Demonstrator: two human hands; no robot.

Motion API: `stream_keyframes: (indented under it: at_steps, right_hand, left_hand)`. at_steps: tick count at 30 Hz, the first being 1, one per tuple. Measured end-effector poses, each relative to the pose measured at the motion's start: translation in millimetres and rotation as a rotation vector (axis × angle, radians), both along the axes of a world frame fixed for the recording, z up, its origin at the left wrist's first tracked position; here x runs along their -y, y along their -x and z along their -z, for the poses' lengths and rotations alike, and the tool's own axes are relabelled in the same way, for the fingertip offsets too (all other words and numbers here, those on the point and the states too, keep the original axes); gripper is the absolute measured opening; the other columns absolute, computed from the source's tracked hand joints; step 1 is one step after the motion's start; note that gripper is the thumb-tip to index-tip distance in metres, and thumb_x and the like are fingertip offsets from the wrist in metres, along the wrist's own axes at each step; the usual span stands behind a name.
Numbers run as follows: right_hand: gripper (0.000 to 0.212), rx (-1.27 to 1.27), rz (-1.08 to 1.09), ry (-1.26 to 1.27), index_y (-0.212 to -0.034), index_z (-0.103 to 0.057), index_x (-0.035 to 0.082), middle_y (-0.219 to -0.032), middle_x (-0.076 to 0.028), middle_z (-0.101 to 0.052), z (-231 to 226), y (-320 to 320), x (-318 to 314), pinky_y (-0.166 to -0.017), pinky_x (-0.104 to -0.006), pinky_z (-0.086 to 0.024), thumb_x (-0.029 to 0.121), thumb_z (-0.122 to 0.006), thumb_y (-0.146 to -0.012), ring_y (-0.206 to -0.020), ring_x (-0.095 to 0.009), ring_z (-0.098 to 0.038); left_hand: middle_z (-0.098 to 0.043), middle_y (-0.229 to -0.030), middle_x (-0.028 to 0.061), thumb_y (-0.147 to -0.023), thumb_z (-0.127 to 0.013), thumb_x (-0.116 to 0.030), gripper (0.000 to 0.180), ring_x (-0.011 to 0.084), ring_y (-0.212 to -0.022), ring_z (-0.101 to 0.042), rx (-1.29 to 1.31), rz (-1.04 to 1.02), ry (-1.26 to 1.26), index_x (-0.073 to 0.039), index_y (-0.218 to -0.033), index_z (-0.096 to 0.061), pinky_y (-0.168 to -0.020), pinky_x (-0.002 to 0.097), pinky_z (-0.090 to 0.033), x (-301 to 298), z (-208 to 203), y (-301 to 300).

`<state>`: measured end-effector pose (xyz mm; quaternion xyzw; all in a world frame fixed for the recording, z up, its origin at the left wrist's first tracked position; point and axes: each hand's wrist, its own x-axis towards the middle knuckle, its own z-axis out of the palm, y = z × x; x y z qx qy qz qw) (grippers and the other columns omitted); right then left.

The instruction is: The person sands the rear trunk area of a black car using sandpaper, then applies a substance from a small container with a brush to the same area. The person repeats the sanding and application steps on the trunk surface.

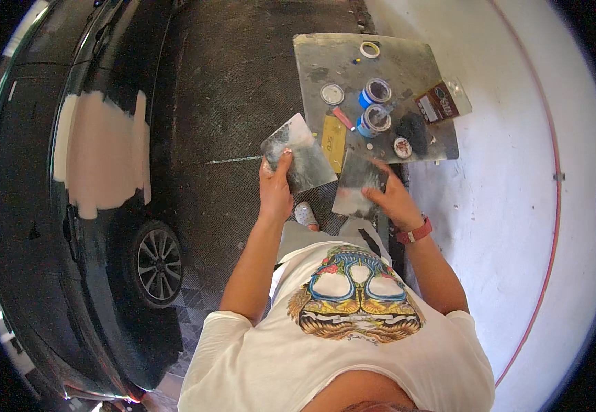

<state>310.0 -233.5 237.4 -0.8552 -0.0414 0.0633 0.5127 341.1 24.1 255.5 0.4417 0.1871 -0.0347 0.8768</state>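
My left hand (277, 185) grips a flat metal putty plate (302, 154), thumb pressed on its face. Pale smears mark the plate's upper corner and the thumb area. In my right hand (395, 199) is a second grey metal plate (357, 184), pinched at its right side with the thumb on top; a whitish smear lies across it. The two plates are apart, their near edges close together. A yellow spreader card (333, 143) lies on the table just beyond them, beside a small red-and-white tube (344, 118).
Ahead stands a grey table (408, 58) with two blue cans (373, 121), lids (332, 94), a tape roll (370, 49) and a brown packet (439, 103). A black car (98, 261) with a beige filler patch (105, 151) is at left; a white wall (511, 172) rises at right.
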Motion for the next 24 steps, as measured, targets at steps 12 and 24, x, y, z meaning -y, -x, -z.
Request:
stream_keyframes:
  at_steps: [12, 24]
  right_hand:
    - [0.027, -0.197, -0.473, -0.064, -0.092, -0.074, 0.001, -0.076, -0.01, -0.071, 4, -99, 5, -0.067, -0.0316, -0.049, 0.029, -0.07, -0.093, -0.069, -0.013, -0.062]
    - [0.031, -0.229, -0.787, -0.188, -0.089, -0.075, 0.0, -0.076, -0.009, -0.071, 22, -171, 78, -0.064, -0.0318, -0.047, 0.03, -0.073, -0.091, -0.065, -0.012, -0.058]
  left_hand:
    - [-0.068, -0.115, 0.0051, -0.096, -0.07, -0.018, 0.035, 0.0137, -0.104, -0.063, -0.035, -0.006, -0.24, -0.002, -0.124, -0.059, -0.09, 0.0324, -0.052, 44, 27, 1]
    - [-0.067, -0.116, 0.0069, -0.098, -0.067, -0.022, 0.034, 0.0204, -0.106, -0.065, -0.127, -0.481, -0.219, -0.005, -0.126, -0.057, -0.094, 0.038, -0.054, 136, 4, -25]
